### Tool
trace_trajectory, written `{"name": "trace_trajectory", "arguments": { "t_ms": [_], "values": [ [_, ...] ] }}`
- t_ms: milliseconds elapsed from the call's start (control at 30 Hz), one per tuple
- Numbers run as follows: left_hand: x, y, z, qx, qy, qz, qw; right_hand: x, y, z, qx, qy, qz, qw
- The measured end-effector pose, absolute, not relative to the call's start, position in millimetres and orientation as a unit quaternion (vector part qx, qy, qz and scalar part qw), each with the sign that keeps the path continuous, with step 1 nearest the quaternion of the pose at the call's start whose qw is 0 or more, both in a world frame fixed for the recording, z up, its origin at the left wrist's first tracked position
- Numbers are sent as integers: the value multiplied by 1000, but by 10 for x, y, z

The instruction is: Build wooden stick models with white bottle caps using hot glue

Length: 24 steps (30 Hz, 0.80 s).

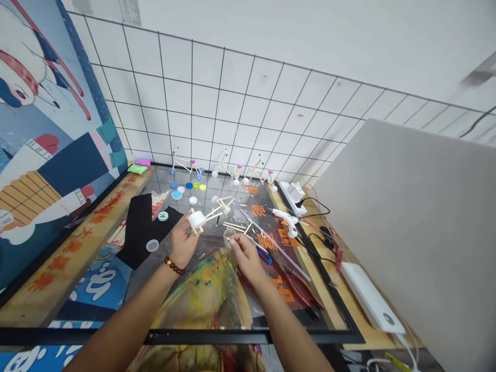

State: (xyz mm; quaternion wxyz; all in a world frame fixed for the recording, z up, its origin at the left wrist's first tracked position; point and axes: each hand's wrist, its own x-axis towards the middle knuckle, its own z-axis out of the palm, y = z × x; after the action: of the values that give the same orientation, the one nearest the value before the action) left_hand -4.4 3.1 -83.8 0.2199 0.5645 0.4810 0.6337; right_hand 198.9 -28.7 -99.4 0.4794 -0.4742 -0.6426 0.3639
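My left hand [183, 242] is closed on a small stick model [212, 215] made of thin pale wooden sticks and white bottle caps. A large white cap [197, 219] sits at the end near my fingers, and the rest of the frame points right. My right hand [246, 254] pinches at a clear round lid or cup [228, 235] above the glass tabletop; whether the fingertips hold this or a tiny piece near it is hard to see. Loose wooden sticks [240, 227] and scraps lie just beyond my right hand.
Several similar stick models [228, 168] stand along the back. Coloured bottle caps [189, 185] lie before them. At right are a white glue gun [285, 219], a glue stick [287, 254], red-handled pliers [300, 287] and a power strip [291, 199]. Black sheet [135, 232] lies left.
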Motion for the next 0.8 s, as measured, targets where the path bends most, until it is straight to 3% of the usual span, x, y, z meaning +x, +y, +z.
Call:
{"name": "trace_trajectory", "arguments": {
  "t_ms": [200, 400, 600, 800],
  "values": [
    [-36, -46, -719, 516, 521, 599, 320, 1974, -298, -1026, -473, -629, 382, 484],
    [45, -111, -639, 469, 515, 518, 497, 1977, -344, -1039, -513, -581, 398, 491],
    [151, -124, -651, 276, 492, 488, 666, 2044, -371, -989, -506, -616, 368, 478],
    [106, -99, -540, 151, 395, 481, 768, 2108, -362, -1007, -488, -650, 331, 480]
  ]
}}
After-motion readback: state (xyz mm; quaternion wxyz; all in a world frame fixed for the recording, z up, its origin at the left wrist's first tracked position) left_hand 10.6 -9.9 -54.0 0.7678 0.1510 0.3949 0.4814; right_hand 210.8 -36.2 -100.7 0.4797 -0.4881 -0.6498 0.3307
